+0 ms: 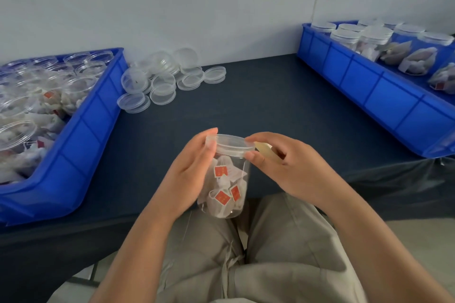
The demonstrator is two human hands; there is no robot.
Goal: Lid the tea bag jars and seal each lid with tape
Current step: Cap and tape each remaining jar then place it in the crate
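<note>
A dark navy tabletop (258,106) fills the middle of the view against a pale wall. On its left side sits a large blue plastic crate (81,145) crowded with open clear jars (78,86) of tea bags. A second blue plastic crate (369,86) lies along the right side, holding lidded jars (374,37), some upright and some on their sides. Between the crates, just beside the left one, is a loose pile of clear round lids (162,91). At the near edge of the tabletop, above a lap in beige trousers (283,241), both hands hold a clear plastic jar (226,187) of white tea bags with red tags. The left hand (189,174) grips its upper side, fingers curled round the wall and thumb up at the rim. The right hand (290,170) pinches the right edge of the clear round cap (230,146) seated on the jar, between thumb and forefinger. Its other fingers are curled over a pale yellowish strip (267,151) (whether that is tape, I cannot tell).
</note>
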